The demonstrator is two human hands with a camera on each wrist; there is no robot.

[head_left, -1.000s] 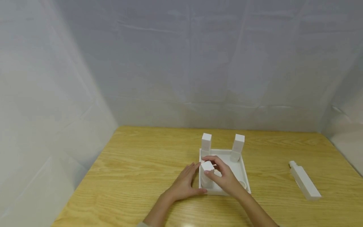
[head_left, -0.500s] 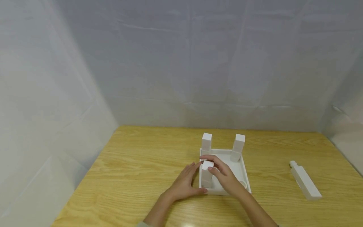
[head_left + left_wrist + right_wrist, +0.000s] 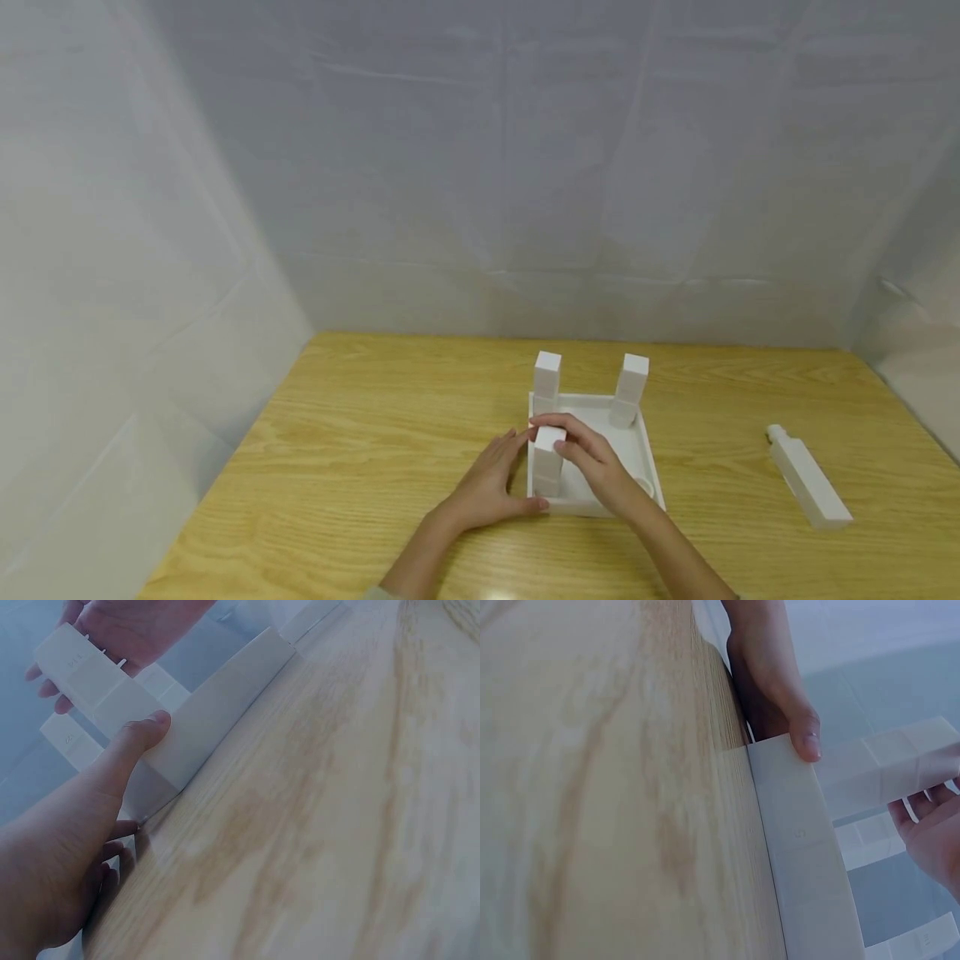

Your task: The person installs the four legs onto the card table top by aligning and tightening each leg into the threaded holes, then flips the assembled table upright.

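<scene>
A white square tray (image 3: 633,446) lies on the wooden table, with two white upright posts (image 3: 547,375) (image 3: 632,379) at its back corners. A third post (image 3: 547,462) stands upright at the tray's front left corner. My right hand (image 3: 588,462) grips that post near its top. In the left wrist view the post (image 3: 88,673) shows with the right hand (image 3: 139,622) behind it. My left hand (image 3: 483,487) rests against the tray's left wall, its thumb (image 3: 139,739) pressed straight on the wall (image 3: 217,712). In the right wrist view the same thumb (image 3: 799,724) sits on the tray wall (image 3: 799,847).
A fourth white post (image 3: 808,482) lies flat on the table at the right, apart from the tray. A round socket (image 3: 643,486) shows at the tray's front right corner. Grey cloth walls close in the table at the back and both sides.
The post in my right hand has gone from tilted and slightly raised to upright and lower at the tray's front left corner. The left hand has stayed in place.
</scene>
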